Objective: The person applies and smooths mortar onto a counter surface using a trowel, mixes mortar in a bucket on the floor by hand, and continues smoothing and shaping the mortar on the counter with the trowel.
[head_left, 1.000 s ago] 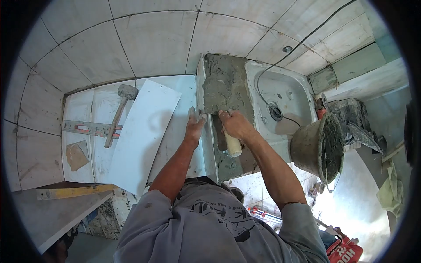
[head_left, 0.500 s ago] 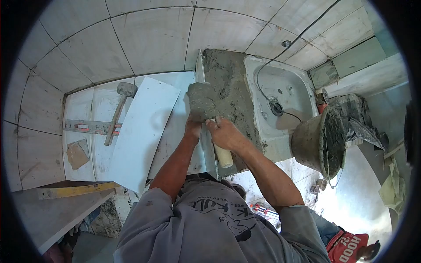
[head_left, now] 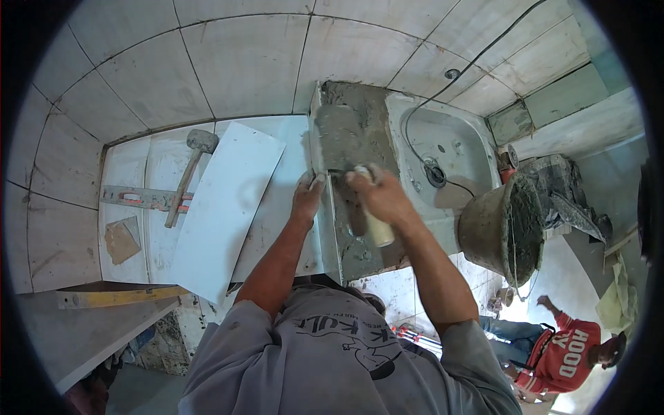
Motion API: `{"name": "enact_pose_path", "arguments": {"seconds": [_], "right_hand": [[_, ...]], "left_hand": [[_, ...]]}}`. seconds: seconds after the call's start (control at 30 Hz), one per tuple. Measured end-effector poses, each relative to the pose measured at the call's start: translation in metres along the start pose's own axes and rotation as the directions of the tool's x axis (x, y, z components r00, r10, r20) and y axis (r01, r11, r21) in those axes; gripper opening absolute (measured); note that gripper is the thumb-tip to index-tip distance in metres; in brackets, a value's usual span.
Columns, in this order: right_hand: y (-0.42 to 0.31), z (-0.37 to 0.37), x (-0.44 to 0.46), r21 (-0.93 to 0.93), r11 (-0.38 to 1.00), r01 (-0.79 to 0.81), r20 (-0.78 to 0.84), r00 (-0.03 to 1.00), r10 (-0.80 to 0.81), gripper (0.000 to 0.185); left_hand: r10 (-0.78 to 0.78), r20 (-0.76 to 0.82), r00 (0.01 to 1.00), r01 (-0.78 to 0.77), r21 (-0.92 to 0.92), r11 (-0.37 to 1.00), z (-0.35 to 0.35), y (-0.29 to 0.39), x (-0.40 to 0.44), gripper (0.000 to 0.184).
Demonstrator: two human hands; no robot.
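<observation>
My right hand (head_left: 380, 197) is closed round the pale handle of a trowel (head_left: 377, 228). The trowel is blurred by motion, and its blade lies over wet grey mortar (head_left: 349, 100) spread between the sink and a narrow upright tile strip (head_left: 330, 242). My left hand (head_left: 306, 198) rests against the near side of that strip, its fingers stretched forward and the thumb apart from them at the top edge. Left of this hand, a loose white tile (head_left: 228, 200) lies at a slant on the white tiled counter (head_left: 277, 242).
A white sink (head_left: 443, 138) with a black cable stands right of the mortar. Beside it is a mortar-filled bucket (head_left: 491, 225). A mallet (head_left: 187, 169), a spirit level (head_left: 142, 198) and a tile scrap (head_left: 123, 240) lie left. A person in red (head_left: 567, 356) is at lower right.
My right hand and the trowel have moved right, away from my left hand, and the trowel's handle tilts more. The left hand now sits at the strip's edge. More of the person in red shows.
</observation>
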State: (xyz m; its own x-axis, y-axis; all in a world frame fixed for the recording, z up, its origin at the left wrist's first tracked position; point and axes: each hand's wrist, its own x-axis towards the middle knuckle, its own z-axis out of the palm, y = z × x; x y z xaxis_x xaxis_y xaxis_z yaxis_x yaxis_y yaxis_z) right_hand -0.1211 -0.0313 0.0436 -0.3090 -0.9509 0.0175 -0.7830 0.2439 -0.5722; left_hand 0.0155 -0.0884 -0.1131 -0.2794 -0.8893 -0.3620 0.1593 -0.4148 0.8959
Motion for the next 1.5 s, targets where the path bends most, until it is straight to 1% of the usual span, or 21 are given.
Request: {"name": "enact_pose_path", "arguments": {"seconds": [0.07,0.17,0.23,0.27,0.33,0.37,0.4,0.47,0.67,0.8,0.87,0.9,0.93,1.0,1.03,1.1,1.23,1.33,1.4,1.47,1.5], "right_hand": [[-0.001,-0.043,-0.001,0.084,0.996,0.019,0.129,0.991,-0.029,0.044],[0.035,-0.076,0.003,-0.024,1.0,-0.005,0.129,0.992,0.008,0.04],[0.048,-0.09,0.02,-0.093,0.97,-0.225,0.188,0.953,0.239,0.041],[0.053,-0.093,0.029,-0.091,0.97,-0.224,0.183,0.954,0.237,0.041],[0.036,-0.104,0.049,0.116,0.826,-0.552,0.281,0.816,0.506,0.042],[0.063,-0.097,0.066,0.168,0.895,-0.414,0.261,0.894,0.365,0.037],[0.071,-0.095,0.083,0.175,0.89,-0.42,0.263,0.891,0.369,0.037],[0.079,-0.094,0.116,-0.03,0.964,-0.263,0.323,0.91,0.259,0.042],[0.037,-0.077,0.144,-0.095,0.916,-0.389,0.454,0.802,0.387,0.051],[0.036,-0.068,0.112,-0.107,0.945,-0.31,0.457,0.828,0.323,0.054],[0.051,-0.061,0.093,-0.279,0.933,0.227,0.393,0.914,-0.105,0.054],[0.011,-0.079,0.076,-0.241,0.965,0.105,0.452,0.892,0.016,0.05],[0.008,-0.078,0.067,-0.242,0.965,0.098,0.443,0.896,0.02,0.05],[0.006,-0.077,0.052,-0.149,0.945,-0.291,0.502,0.801,0.326,0.048],[0.001,-0.081,0.039,-0.147,0.945,-0.291,0.498,0.804,0.325,0.048],[-0.01,-0.092,0.012,0.016,0.885,-0.465,0.603,0.71,0.362,0.043],[0.006,-0.096,-0.005,0.141,0.866,-0.479,0.629,0.719,0.296,0.044],[0.012,-0.096,0.016,0.21,0.882,-0.421,0.542,0.801,0.253,0.045],[0.018,-0.092,0.053,0.128,0.933,-0.337,0.409,0.875,0.26,0.047],[-0.001,-0.09,0.088,0.227,0.837,-0.498,0.399,0.832,0.386,0.048],[-0.004,-0.087,0.105,0.228,0.839,-0.495,0.402,0.832,0.381,0.048]], "left_hand": [[0.077,0.003,0.997,-0.077,-0.014,0.997,0.001,0.011,-0.008,0.061],[0.068,0.045,0.997,-0.07,0.037,0.997,-0.001,0.012,-0.004,0.062],[0.073,0.061,0.995,-0.073,0.009,0.997,-0.001,0.018,-0.006,0.06],[0.067,0.077,0.995,-0.067,-0.008,0.998,-0.001,0.02,-0.007,0.059],[0.094,0.073,0.993,-0.094,0.002,0.996,0.0,0.023,-0.009,0.06],[0.118,0.07,0.991,-0.119,0.011,0.993,-0.001,0.024,-0.01,0.062],[0.114,0.073,0.991,-0.115,0.02,0.993,-0.001,0.025,-0.009,0.062],[0.075,0.089,0.993,-0.076,0.002,0.997,-0.003,0.024,-0.007,0.062],[0.064,0.092,0.994,-0.067,0.034,0.997,-0.004,0.025,-0.008,0.062],[0.064,0.09,0.994,-0.068,0.046,0.997,-0.003,0.026,-0.01,0.062],[0.038,0.07,0.997,-0.044,0.086,0.995,-0.004,0.022,-0.006,0.061],[0.041,0.08,0.996,-0.048,0.088,0.995,-0.004,0.019,-0.004,0.061],[0.042,0.079,0.996,-0.048,0.073,0.996,-0.004,0.016,-0.003,0.06],[0.046,0.084,0.995,-0.051,0.061,0.997,-0.003,0.017,-0.004,0.06],[0.056,0.072,0.996,-0.06,0.063,0.996,-0.002,0.02,-0.006,0.059],[0.066,0.055,0.996,-0.07,0.059,0.996,-0.001,0.024,-0.009,0.058],[0.049,0.073,0.996,-0.053,0.056,0.997,-0.002,0.023,-0.009,0.056],[0.055,0.082,0.995,-0.058,0.035,0.998,-0.002,0.029,-0.011,0.055],[0.057,0.082,0.995,-0.059,0.014,0.998,-0.001,0.029,-0.01,0.055],[0.082,0.095,0.992,-0.079,-0.029,0.996,-0.002,0.022,-0.006,0.056],[0.084,0.089,0.992,-0.081,-0.028,0.996,-0.003,0.023,-0.006,0.056]]}}
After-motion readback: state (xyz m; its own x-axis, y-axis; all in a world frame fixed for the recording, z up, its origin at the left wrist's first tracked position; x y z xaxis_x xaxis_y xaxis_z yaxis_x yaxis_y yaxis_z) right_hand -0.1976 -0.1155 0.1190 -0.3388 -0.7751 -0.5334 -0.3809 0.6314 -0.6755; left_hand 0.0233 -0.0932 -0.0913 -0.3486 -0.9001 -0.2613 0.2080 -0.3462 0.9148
